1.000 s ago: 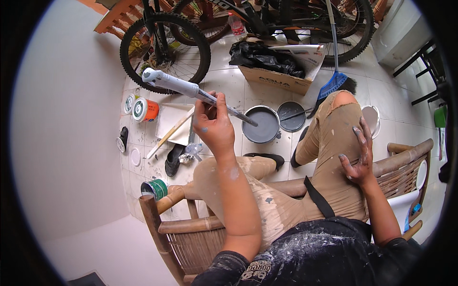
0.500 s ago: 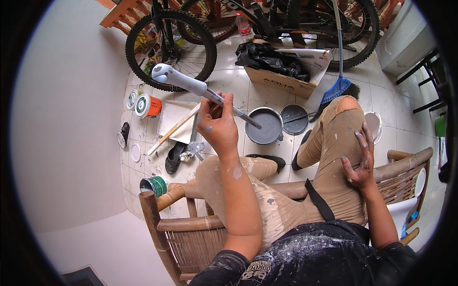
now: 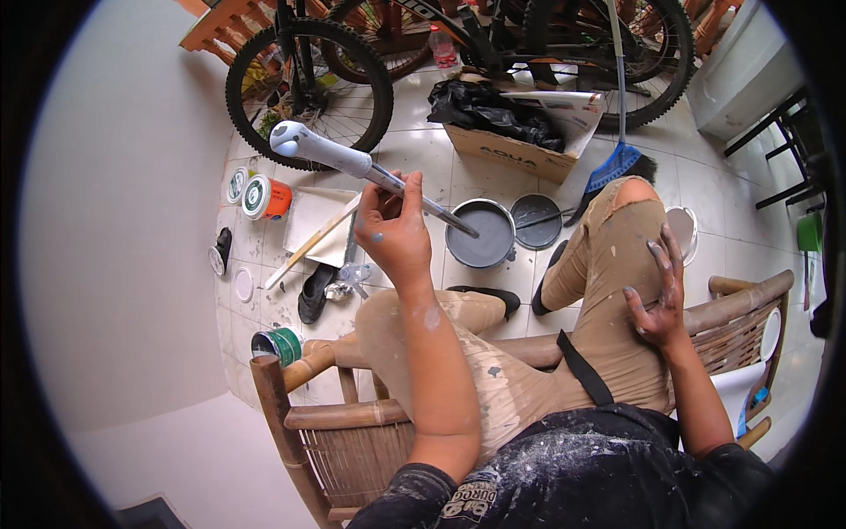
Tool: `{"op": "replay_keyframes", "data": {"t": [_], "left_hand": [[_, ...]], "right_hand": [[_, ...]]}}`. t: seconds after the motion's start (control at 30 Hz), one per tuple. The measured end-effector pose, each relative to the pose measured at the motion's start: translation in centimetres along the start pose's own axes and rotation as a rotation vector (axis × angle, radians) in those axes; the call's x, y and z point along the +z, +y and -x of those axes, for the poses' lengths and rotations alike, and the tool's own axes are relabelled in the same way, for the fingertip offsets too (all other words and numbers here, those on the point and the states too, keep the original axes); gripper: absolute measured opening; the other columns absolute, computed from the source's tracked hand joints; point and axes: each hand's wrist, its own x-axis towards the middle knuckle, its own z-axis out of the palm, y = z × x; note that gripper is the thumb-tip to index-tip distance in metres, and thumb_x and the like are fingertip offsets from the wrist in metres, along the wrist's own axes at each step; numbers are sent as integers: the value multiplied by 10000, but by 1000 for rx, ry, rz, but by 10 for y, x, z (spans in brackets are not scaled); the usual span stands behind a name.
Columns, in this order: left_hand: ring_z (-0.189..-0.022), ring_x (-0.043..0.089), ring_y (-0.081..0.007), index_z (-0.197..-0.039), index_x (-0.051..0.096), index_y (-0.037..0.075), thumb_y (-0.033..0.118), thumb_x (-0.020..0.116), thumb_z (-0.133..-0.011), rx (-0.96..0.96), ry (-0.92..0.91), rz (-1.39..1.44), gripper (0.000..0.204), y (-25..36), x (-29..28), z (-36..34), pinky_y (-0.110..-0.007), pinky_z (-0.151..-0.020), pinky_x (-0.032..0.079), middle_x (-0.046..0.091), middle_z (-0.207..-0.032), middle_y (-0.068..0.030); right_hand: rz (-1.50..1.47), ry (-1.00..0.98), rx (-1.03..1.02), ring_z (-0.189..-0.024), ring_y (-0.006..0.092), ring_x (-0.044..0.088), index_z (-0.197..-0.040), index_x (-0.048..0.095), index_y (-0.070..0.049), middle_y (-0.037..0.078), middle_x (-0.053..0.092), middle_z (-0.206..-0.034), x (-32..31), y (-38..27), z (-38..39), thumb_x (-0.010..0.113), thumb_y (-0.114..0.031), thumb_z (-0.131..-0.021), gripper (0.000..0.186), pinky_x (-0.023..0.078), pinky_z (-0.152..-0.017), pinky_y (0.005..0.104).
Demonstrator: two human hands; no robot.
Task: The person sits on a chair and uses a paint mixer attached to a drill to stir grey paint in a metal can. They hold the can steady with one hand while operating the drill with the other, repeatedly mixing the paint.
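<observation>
My left hand (image 3: 395, 225) grips a metal rod with a pale, paint-marked handle (image 3: 322, 148). The rod slants down to the right, its lower end in the bucket of grey paint (image 3: 479, 243). Beside that bucket lies a dark, paint-coated lid (image 3: 535, 222) with a stick across it. My right hand (image 3: 656, 295), fingers apart and smeared with grey, rests on my tan trouser leg (image 3: 617, 264). I sit on a bamboo bench (image 3: 330, 416).
Bicycles (image 3: 308, 88), a cardboard box (image 3: 502, 152) with black plastic and a blue broom (image 3: 610, 167) stand ahead. To the left lie a paint tray (image 3: 313, 216), small tubs (image 3: 269, 198), a green can (image 3: 276, 346) and a black shoe (image 3: 315, 295). A white wall (image 3: 132, 247) borders the left.
The view shifts slightly back and forth. Both hands keep much the same grip and position, and the rod stays in the grey paint.
</observation>
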Motion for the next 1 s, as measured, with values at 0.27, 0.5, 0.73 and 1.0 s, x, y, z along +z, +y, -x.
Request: {"op": "replay_keyframes", "data": {"t": [0.27, 0.5, 0.73, 1.0], "left_hand": [[-805, 743, -121, -1052, 742, -31, 116, 871, -926, 4, 8, -4, 232, 1, -1, -1, -257, -729, 572, 770, -881, -63], [-811, 748, -123, -1051, 745, -21, 112, 869, -927, 6, 12, -14, 220, 2, -2, -1, -252, -727, 567, 771, -884, -61], [-745, 747, -143, -1003, 749, -24, 135, 900, -890, 37, 88, -124, 246, 3, -1, 0, -277, -699, 574, 778, -842, -79], [-703, 748, -165, -947, 762, -31, 155, 941, -838, 56, 130, -220, 280, 5, -1, 1, -292, -690, 578, 775, -789, -84]], "right_hand": [[2, -6, -1, -1537, 493, 381, -1527, 524, -33, 298, 332, -1682, 0, -1, -2, 785, -144, -820, 762, 320, -1274, 555], [20, -3, 10, -1536, 492, 382, -1521, 534, -36, 297, 339, -1678, 1, -1, -1, 787, -147, -815, 758, 310, -1279, 552], [24, 2, 5, -1533, 496, 385, -1520, 532, -37, 299, 342, -1675, 1, -1, -1, 787, -144, -817, 756, 315, -1275, 554], [11, 8, 7, -1528, 492, 394, -1513, 537, -33, 295, 348, -1672, 0, -2, -1, 787, -137, -822, 742, 325, -1270, 552]]}}
